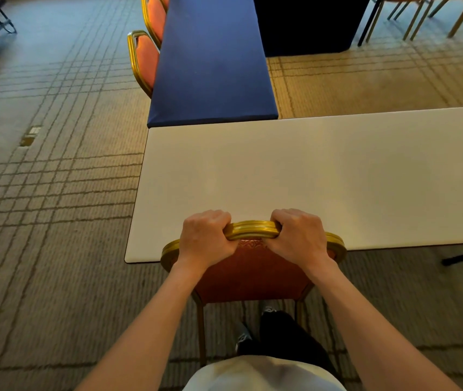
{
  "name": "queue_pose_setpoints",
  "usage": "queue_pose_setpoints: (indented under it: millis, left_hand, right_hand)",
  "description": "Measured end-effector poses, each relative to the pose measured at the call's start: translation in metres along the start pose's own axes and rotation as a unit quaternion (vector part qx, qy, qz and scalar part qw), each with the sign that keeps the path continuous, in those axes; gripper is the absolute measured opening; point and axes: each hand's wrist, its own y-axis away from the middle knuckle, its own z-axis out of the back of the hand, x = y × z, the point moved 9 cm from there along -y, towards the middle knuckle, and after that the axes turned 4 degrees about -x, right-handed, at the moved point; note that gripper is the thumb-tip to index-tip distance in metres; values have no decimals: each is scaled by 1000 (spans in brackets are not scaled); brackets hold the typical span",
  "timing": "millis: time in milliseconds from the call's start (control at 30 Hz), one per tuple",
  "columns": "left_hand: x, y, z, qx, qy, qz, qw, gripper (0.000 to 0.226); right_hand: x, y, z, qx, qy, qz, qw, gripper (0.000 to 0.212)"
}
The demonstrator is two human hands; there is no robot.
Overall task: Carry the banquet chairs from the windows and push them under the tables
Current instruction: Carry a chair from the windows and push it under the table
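Hands [207, 237] [298, 235] grip chair [252, 273] at white table [323, 176]; blue table [213, 60] beyond

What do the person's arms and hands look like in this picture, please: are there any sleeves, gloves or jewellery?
Both are bare. The left hand and right hand wear no gloves, and no watch or bracelet shows at either wrist. No sleeve covers the left forearm or right forearm. Below, a white top and dark trousers show.
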Motion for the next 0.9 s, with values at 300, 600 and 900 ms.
queue_pose_setpoints:
  millis: [300,600,900]
  left_hand:
    - [-17,41,3,27,-12,21,999,25]
    - [-43,107,3,82,-39,49,995,22]
    - [-68,223,2,127,-21,84,988,31]
  right_hand:
    - [10,43,8,5,-7,12,1000,33]
    - [25,112,18,34,-25,8,999,34]
    - [56,226,9,132,8,3,991,35]
